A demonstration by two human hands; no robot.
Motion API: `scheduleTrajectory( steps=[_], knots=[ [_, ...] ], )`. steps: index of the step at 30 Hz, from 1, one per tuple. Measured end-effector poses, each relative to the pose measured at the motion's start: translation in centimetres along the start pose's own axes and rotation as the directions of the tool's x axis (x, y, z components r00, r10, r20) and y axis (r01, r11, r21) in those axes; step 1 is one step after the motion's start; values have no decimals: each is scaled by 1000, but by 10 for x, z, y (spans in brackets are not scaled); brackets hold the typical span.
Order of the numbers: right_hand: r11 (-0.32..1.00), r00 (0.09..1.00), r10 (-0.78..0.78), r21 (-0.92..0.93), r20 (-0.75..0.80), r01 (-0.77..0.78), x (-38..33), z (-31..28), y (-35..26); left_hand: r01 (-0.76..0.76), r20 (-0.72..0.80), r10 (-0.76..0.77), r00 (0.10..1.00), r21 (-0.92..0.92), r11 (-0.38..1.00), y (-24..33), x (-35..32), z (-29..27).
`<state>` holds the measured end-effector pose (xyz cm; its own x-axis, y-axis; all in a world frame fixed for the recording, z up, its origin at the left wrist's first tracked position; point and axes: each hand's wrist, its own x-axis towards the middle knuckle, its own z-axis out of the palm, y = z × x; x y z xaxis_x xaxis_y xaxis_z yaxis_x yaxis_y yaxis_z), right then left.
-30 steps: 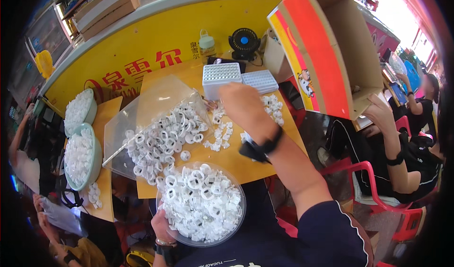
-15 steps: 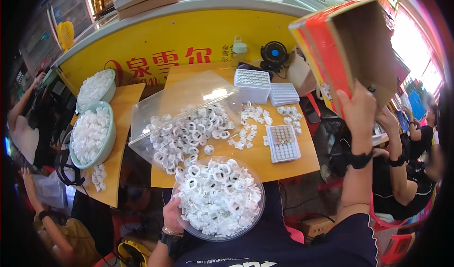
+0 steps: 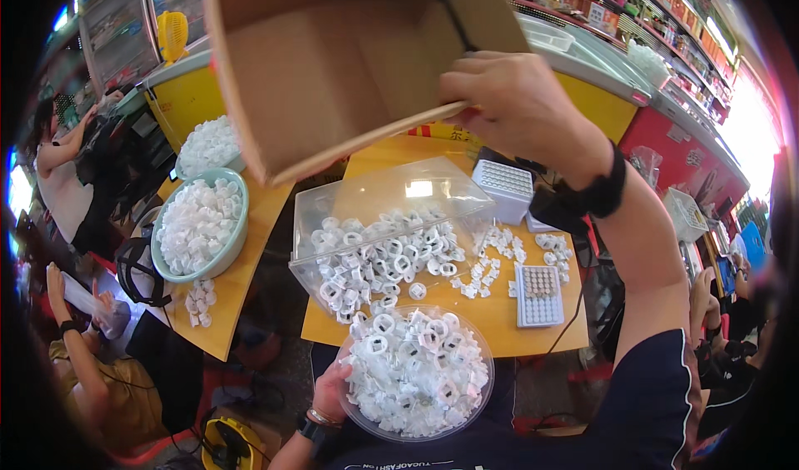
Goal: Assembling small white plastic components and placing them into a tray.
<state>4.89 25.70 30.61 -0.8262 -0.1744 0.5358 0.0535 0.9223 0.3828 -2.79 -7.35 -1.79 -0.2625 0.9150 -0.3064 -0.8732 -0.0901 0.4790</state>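
Observation:
My left hand (image 3: pixel 332 392) grips the left rim of a round clear bowl (image 3: pixel 485 387), held at my lap and heaped with small white plastic parts (image 3: pixel 420 370). Raised above the table, my right hand (image 3: pixel 512 108) clasps the edge of a big cardboard box (image 3: pixel 333 79). Its open side faces me, and a dark, thin object (image 3: pixel 452 17) shows inside it. Beyond the bowl lies a clear plastic bin (image 3: pixel 366 191) on its side, white ring-shaped parts (image 3: pixel 391 249) spilling from it onto the wooden table (image 3: pixel 516 337).
White trays of small round pieces (image 3: pixel 539 295) and a white rack (image 3: pixel 503 189) stand at the table's right, beside loose white parts (image 3: pixel 483 272). On the left table are green basins (image 3: pixel 241 220) of white parts. People (image 3: pixel 83 370) sit on both sides.
My right hand has swung the cardboard box leftward and up, from the right side to above the tables. My left hand still holds the bowl. The view has turned somewhat.

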Motion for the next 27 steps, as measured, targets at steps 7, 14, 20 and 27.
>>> scheduleTrajectory(
  steps=[7,14,20,27],
  knots=[
    [972,992,-99,224,84,78,57,61,-18,-28,-15,27,1000,-72,997,0,-1,4],
    [945,994,-34,326,104,-2,93,93,-20,-8,-15,6,1000,-118,993,-1,0,-4],
    [884,967,-3,453,254,-116,98,126,-10,-10,-5,9,1000,-129,992,0,1,-2],
    [883,911,24,419,411,-212,91,180,11,-12,45,18,999,-136,991,2,4,-2]
  ],
)
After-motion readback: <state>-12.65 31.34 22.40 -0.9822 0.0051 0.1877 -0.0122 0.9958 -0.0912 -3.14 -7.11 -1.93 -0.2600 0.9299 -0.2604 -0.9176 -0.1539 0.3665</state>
